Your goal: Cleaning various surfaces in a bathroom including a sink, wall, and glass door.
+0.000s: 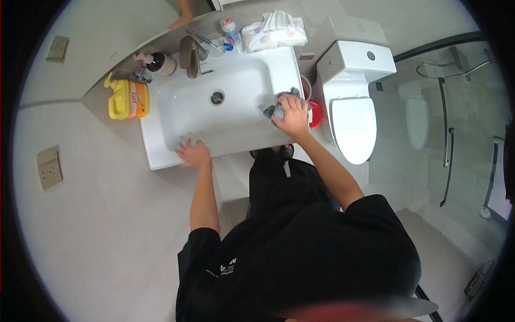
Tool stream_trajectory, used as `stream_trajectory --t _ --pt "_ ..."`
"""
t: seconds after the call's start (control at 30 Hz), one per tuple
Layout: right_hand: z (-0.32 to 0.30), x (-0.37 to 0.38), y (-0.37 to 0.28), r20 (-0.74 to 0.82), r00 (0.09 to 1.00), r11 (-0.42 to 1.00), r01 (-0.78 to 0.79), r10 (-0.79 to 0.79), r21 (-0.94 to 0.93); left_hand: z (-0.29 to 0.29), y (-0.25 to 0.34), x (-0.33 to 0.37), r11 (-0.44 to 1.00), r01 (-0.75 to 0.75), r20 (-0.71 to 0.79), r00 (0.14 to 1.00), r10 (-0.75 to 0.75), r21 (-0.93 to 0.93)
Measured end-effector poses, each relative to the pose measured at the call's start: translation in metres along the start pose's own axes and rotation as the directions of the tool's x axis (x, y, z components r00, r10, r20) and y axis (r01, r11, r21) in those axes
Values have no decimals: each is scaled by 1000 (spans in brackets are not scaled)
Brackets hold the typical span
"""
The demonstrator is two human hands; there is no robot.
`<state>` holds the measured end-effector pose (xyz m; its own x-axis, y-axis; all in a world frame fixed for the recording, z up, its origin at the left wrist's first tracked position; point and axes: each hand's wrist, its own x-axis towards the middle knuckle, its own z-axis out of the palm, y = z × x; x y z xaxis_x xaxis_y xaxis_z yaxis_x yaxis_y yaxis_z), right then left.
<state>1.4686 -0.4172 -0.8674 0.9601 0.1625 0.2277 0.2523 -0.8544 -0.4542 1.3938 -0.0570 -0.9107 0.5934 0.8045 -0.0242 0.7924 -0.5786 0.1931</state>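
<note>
I'm on the head view, and here's my right hand (292, 112), out at the right side of the white sink (156, 154), fingers curled over a bunched grey cloth (278, 111). That's a real grip: the cloth is gathered under the palm, its dark folds poking out past the fingertips and on the thumb side, pressed on the sink's right rim. Just below and beyond that rim sits a red basin (316, 115), close by the white toilet (352, 129) with its lid down.

Over to my left hand (194, 154)! Fingers fanned wide, nothing visible in it, resting at the sink's front edge near the left corner, well apart from the cloth.

Now the print. The yellow jug (120, 100) beyond the left rim wears an orange label (140, 99) with bold characters. The dark pump bottle (161, 63) behind it has a pale label, too small to make out. By the faucet (191, 58), I catch the tissue pack (274, 37), pale with pastel patches. And down on the black shirt (300, 252), white lettering, mostly tiny lines.
</note>
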Motion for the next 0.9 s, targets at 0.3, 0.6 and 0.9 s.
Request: stream_trajectory --t 0.3,0.6,0.9 --pt "9 25 7 -19 1000 999 17 -18 -33 -3 -1 0 1000 -1 5 1000 1 -25" --pt "38 150 36 -132 991 994 5 -20 -111 3 -8 -1 998 9 19 1000 -8 -69" --pt "-9 -37 0 22 997 997 75 -76 24 -3 -2 2 997 24 20 1000 -23 -71"
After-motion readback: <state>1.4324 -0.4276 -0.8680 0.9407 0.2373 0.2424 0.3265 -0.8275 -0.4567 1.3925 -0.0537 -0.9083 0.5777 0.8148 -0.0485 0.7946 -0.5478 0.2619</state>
